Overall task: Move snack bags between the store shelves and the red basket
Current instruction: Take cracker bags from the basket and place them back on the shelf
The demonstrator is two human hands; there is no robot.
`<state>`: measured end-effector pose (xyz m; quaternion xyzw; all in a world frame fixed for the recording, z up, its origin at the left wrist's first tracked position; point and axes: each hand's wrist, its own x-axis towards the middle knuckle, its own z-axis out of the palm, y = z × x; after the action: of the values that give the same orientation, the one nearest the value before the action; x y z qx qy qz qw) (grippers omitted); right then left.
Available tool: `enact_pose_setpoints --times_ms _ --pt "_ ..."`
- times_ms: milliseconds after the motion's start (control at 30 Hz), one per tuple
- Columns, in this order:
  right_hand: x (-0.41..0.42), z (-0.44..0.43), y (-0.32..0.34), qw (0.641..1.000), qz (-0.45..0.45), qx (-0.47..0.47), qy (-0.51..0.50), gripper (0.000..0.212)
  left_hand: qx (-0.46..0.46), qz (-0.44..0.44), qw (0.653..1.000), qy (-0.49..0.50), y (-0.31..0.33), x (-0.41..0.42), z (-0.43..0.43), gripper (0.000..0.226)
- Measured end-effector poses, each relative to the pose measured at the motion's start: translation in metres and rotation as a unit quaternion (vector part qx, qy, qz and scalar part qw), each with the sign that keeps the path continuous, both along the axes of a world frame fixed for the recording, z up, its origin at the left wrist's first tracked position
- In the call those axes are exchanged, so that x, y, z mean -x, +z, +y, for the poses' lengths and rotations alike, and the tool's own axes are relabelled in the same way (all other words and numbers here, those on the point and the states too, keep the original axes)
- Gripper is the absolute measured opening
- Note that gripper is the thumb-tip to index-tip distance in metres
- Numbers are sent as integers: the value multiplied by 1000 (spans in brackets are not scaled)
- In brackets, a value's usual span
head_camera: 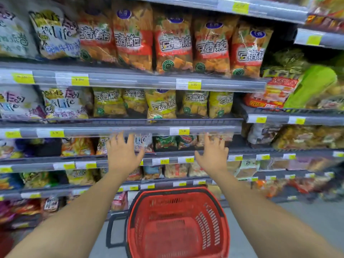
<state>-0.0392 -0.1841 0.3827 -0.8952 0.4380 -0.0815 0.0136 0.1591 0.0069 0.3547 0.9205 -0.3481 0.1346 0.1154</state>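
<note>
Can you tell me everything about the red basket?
The red basket looks like plastic, with slotted walls, a dark band along its rim and a black handle hanging at its left. It stands upright on the grey floor before the shelves, empty as far as shows. Neither the left hand nor the right hand touches it.

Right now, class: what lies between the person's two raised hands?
Head view: between the left hand and right hand sit green snack bags, with yellow price tags on the shelf rail below them.
</note>
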Motion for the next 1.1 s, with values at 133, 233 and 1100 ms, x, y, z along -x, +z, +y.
enact_pose_setpoints --times_ms 133,233,1100 --pt "32 20 -25 999 40 -23 27 61 -58 20 998 5 -20 38 7 72" --pt "50 35 -47 996 70 -41 46 55 -63 45 997 12 -41 63 19 71" --pt "-162 293 -137 931 181 -47 313 53 -70 126 962 233 -147 -34 346 65"
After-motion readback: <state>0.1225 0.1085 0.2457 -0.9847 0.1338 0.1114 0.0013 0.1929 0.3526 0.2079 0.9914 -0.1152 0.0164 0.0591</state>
